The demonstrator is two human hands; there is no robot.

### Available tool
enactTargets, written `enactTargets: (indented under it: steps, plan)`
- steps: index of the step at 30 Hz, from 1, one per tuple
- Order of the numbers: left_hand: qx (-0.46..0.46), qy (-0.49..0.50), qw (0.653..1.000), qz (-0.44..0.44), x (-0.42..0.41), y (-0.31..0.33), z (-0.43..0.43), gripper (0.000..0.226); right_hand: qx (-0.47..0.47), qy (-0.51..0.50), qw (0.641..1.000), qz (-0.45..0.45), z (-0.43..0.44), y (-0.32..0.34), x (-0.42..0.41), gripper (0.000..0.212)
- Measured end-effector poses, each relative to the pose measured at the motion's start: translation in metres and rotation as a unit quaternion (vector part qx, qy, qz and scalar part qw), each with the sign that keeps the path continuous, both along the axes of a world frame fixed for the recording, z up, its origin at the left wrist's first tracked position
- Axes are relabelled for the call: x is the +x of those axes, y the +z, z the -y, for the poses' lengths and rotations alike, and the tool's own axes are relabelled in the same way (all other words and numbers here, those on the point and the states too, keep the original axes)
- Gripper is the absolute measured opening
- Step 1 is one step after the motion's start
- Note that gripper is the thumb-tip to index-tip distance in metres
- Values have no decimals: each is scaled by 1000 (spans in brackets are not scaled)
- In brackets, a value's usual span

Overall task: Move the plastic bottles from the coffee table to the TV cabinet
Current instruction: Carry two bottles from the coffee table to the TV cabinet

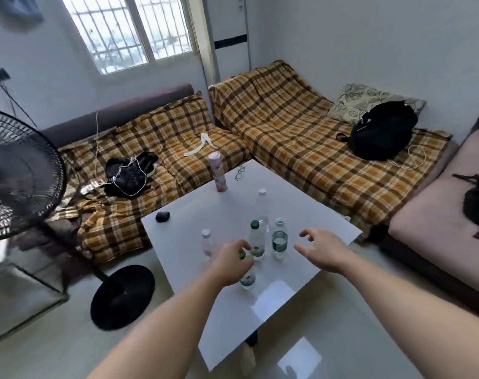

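Several clear plastic bottles stand on the white coffee table [282, 318]. My left hand [230, 265] is closed around the nearest green-capped bottle [247, 280], near its neck. Just behind it stand a green-capped bottle [256, 240] and a bottle with a pale green cap and green label [279, 239]. A white-capped bottle [206, 242] is to the left, and a tall white-capped bottle [263, 206] stands farther back. My right hand [319, 250] hovers open, fingers spread, just right of the green-label bottle, not touching it. The TV cabinet is out of view.
A tall pink-and-white can [217, 170], glasses [239, 172] and a small black case [162, 216] also sit on the table. A plaid-covered corner sofa [287, 132] wraps behind it. A black standing fan [17, 176] with a round base is at the left.
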State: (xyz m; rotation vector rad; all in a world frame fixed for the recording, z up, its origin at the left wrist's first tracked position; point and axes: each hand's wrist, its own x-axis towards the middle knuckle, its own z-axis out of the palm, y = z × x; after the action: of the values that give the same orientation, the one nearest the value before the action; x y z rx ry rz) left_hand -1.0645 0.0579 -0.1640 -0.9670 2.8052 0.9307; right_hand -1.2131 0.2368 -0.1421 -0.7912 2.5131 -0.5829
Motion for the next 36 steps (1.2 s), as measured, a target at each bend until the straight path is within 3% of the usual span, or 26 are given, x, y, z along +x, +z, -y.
enactTargets:
  steps: [12, 16, 27, 36]
  plan:
    - [46, 87, 995, 32, -19, -36, 20, 31, 18, 103, 989, 109, 36, -51, -69, 47]
    - [66, 138, 988, 24, -36, -60, 49, 32, 49, 106, 989, 95, 51, -56, -96, 45]
    - [137, 148, 979, 6, -109, -99, 90, 28, 132, 103, 983, 71, 95, -81, -165, 42]
    - [155, 193, 969, -8, -140, -92, 123, 23, 133, 189, 973, 21, 173, -88, -207, 42]
